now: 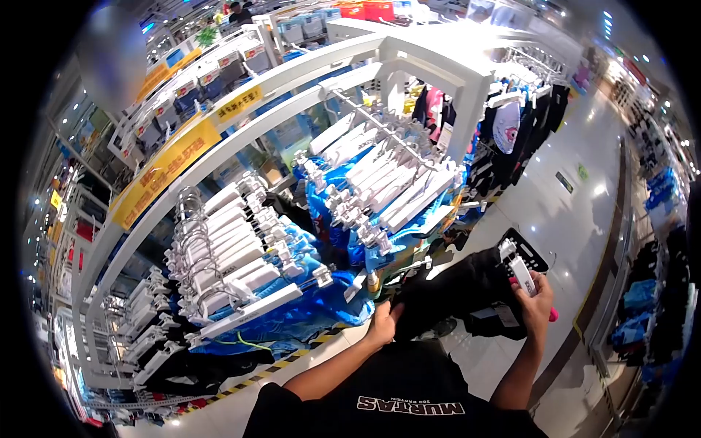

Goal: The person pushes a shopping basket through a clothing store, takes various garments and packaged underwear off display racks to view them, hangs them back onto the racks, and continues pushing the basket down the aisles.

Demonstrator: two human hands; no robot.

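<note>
My right hand [537, 301] is closed around a white clip hanger [523, 274], with dark lettering along its bar. Black clothing [453, 288] stretches across in front of me beside that hanger; its exact kind is unclear. At the garment's near left end my left hand [382, 324] is closed on the black fabric, thumb pointing up. Something bright pink shows below the right hand, partly hidden by it. A white label [505, 315] lies against the dark cloth near the right hand.
A white metal rack [438, 62] stands ahead, packed with blue swimwear [292, 310] on white clip hangers [234, 248]. Yellow signs [168, 171] run along its top bar. A tiled aisle [544, 190] passes on the right, with another clothes display [639, 292] beyond it.
</note>
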